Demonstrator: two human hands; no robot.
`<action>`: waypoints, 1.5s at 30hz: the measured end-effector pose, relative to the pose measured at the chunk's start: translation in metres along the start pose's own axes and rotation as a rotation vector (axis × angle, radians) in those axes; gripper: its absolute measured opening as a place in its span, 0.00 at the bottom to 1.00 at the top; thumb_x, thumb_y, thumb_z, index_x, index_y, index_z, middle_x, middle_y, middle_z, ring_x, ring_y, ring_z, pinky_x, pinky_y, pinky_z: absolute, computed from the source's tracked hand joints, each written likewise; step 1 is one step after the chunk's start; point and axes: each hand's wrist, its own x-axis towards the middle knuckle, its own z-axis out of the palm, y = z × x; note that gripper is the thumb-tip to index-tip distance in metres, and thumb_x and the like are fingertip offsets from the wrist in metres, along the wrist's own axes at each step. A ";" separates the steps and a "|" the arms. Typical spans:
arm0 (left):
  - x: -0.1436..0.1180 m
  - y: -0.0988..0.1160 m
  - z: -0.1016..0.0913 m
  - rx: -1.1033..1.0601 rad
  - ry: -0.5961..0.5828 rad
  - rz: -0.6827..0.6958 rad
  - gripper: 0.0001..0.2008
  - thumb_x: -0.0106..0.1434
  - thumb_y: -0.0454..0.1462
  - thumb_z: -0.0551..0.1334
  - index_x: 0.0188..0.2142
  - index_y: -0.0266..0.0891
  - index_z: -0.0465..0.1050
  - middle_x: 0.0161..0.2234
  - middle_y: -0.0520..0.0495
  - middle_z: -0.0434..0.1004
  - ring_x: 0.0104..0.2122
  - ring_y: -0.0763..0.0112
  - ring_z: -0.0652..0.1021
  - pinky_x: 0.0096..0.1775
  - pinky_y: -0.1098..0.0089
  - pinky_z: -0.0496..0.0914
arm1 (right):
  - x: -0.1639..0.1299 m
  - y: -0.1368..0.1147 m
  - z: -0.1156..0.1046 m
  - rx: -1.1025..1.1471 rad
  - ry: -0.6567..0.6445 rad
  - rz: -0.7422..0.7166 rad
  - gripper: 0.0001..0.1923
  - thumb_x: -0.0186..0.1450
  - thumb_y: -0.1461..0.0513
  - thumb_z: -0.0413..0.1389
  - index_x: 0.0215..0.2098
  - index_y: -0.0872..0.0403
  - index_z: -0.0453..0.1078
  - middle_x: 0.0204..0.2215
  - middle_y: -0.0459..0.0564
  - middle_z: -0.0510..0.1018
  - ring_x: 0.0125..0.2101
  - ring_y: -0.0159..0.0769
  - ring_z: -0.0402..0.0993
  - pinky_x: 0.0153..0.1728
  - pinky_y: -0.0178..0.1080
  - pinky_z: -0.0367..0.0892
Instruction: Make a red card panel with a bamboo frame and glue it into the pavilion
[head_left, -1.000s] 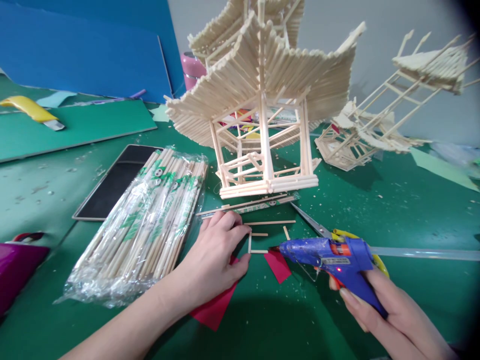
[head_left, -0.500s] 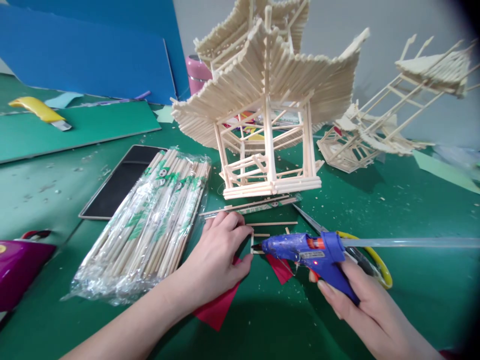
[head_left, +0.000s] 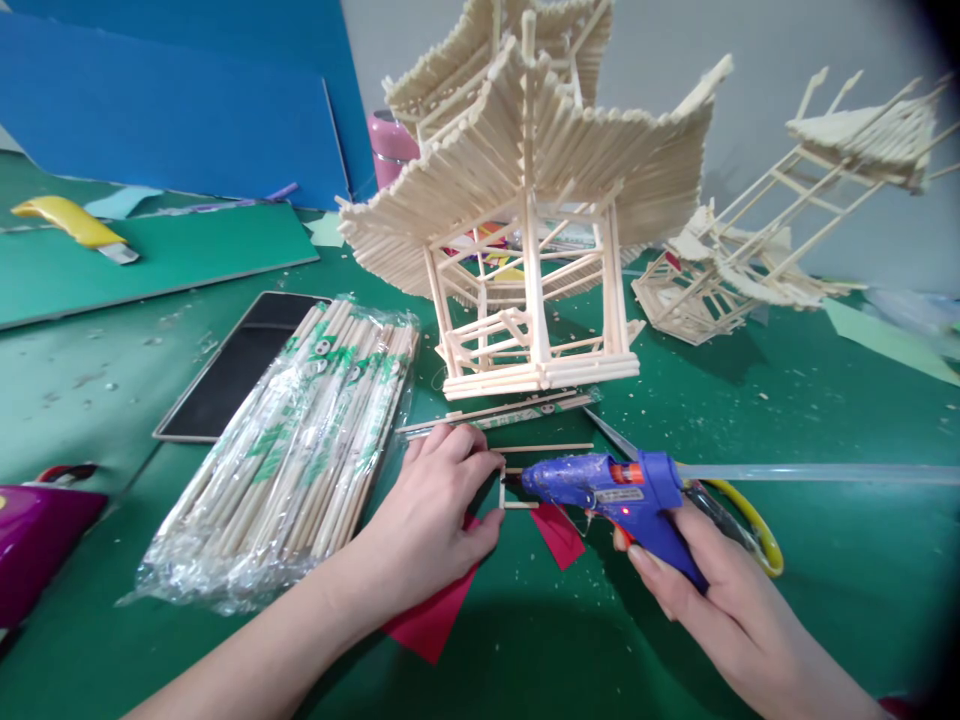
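Left hand (head_left: pixel 435 510) rests on the green table (head_left: pixel 787 420), thumb and fingertips pinched on a small frame of short sticks (head_left: pixel 504 490) lying flat just in front of the model's base. Right hand (head_left: pixel 720 610) is wrapped tight round the grip of a blue glue gun (head_left: pixel 615 492), finger at the red trigger, red light on; nozzle tip is at the upper corner of the stick frame, touching or nearly, can't tell which. Clear glue stick (head_left: pixel 817 473) runs out the back of the gun to the right. Red paper (head_left: pixel 559 530) lies under the frame and left hand. Yellow-handled scissors (head_left: pixel 739 520) are mostly behind the gun. Wrapped bundle of chopsticks (head_left: pixel 300 450) sits left of the hand, dark phone (head_left: pixel 232 365) beyond it. Tall stick pagoda (head_left: pixel 525 200) stands just behind, and a second, tipped model (head_left: pixel 757 240) is farther right.
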 end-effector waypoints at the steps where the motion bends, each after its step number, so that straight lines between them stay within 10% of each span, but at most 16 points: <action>1: 0.000 0.000 0.000 -0.001 0.000 0.000 0.13 0.54 0.35 0.57 0.40 0.37 0.70 0.38 0.41 0.67 0.40 0.57 0.66 0.42 0.56 0.63 | -0.001 0.001 0.000 -0.009 0.005 0.007 0.18 0.60 0.53 0.51 0.47 0.49 0.65 0.30 0.50 0.76 0.29 0.40 0.74 0.21 0.34 0.71; 45: 0.000 0.000 0.000 -0.004 0.012 0.002 0.13 0.54 0.34 0.57 0.40 0.36 0.70 0.38 0.41 0.67 0.41 0.57 0.66 0.42 0.55 0.63 | -0.007 0.015 -0.018 0.056 -0.097 -0.002 0.18 0.62 0.54 0.50 0.49 0.50 0.62 0.18 0.44 0.70 0.17 0.34 0.68 0.18 0.34 0.68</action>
